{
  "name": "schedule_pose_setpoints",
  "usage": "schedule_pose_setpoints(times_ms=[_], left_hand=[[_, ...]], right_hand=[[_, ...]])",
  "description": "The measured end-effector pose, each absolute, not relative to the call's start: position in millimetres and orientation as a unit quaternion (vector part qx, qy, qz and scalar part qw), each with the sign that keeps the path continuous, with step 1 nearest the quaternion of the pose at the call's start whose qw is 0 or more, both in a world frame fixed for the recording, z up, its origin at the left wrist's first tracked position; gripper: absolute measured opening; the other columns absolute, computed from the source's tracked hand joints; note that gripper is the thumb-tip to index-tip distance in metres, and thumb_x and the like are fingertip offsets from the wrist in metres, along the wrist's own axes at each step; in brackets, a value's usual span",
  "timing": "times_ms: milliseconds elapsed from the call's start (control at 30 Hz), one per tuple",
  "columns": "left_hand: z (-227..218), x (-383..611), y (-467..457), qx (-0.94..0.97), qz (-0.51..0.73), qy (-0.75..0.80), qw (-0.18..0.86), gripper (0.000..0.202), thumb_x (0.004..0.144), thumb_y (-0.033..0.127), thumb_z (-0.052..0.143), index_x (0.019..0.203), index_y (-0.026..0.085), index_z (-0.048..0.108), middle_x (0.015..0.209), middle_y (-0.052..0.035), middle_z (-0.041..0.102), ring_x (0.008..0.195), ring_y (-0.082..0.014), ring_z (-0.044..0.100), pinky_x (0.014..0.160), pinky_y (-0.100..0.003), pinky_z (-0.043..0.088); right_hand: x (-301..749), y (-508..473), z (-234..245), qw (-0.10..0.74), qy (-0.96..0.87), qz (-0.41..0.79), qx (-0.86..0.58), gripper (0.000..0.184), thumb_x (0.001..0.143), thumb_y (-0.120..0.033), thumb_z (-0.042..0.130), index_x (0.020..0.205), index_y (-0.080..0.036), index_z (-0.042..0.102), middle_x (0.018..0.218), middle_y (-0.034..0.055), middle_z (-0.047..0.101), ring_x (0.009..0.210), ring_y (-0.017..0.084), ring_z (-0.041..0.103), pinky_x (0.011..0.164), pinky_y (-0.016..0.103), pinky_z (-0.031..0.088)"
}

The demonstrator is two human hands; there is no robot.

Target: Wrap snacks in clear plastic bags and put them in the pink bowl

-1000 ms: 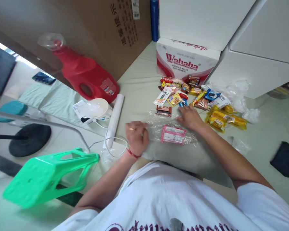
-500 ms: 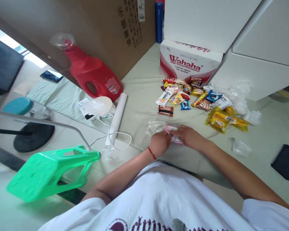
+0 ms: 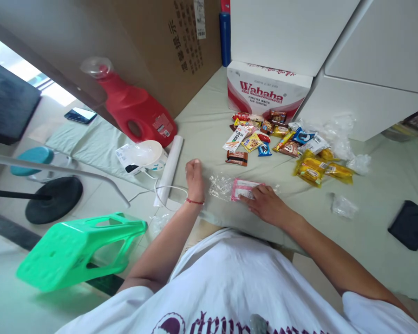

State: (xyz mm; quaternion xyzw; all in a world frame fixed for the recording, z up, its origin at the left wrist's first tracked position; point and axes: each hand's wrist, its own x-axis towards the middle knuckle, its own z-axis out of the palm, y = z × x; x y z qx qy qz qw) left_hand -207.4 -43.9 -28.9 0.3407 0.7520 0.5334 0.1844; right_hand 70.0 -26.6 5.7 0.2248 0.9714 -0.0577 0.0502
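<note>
On the pale green cloth (image 3: 209, 134), close before the person's body, a pink packet (image 3: 239, 189) lay flat, its white printed label facing up. Crumpled clear plastic (image 3: 220, 186) spread just beside it at the left; whether the packet was inside this plastic, I could not tell. The right hand (image 3: 269, 205) rested on the right part of the packet with the palm down and one finger stretched across the label, but it was not clear if the fingers gripped it or only touched. The left hand (image 3: 195, 180), with a red cord (image 3: 195, 202) at its wrist, was apart from the packet, between the plastic and a white roll (image 3: 170, 169). Its fingers were close together, and I could not tell whether it was open or closed.

Beyond the packet lay a brown packet (image 3: 237, 158) with a dark band, and behind this a loose heap of small snack packets (image 3: 252, 143) reached toward a white and red Wahaha carton (image 3: 264, 95). To the right were yellow packages (image 3: 310, 170), with crumpled clear wrapping (image 3: 344, 206) nearer to the person.
</note>
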Motion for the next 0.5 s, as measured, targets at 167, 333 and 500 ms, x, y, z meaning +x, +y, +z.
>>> schedule_pose_setpoints(times_ms=[167,333,500], left_hand=[[-17,-194,-29,0.54,0.217,0.78,0.23,0.049,0.069,0.055,0.082,0.099,0.02,0.068,0.152,-0.0163,0.05,0.153,-0.0441,0.022,0.122,-0.061,0.021],[4,-211,-63,0.602,0.177,0.719,0.299,0.021,0.073,0.031,0.074,0.067,0.02,0.058,0.111,-0.0102,0.073,0.117,-0.0338,0.062,0.1,-0.048,0.047],[19,-181,-71,0.456,0.314,0.652,0.518,0.029,0.081,0.042,0.066,0.067,0.022,0.049,0.054,0.0034,0.058,0.051,-0.0139,0.055,0.054,-0.025,0.041]], right_hand=[[72,-29,5,0.052,0.968,-0.064,0.238,0.058,0.094,-0.035,0.069,0.15,-0.034,0.054,0.118,0.015,0.059,0.116,0.033,0.045,0.095,0.043,0.038],[76,-28,5,0.039,0.967,-0.082,0.238,0.052,0.097,-0.031,0.065,0.148,-0.038,0.056,0.114,0.0138,0.06,0.114,0.032,0.046,0.093,0.044,0.04],[72,-31,-3,0.014,0.964,-0.099,0.248,0.047,0.099,-0.028,0.059,0.146,-0.038,0.06,0.112,0.0141,0.06,0.115,0.033,0.047,0.094,0.046,0.043]])
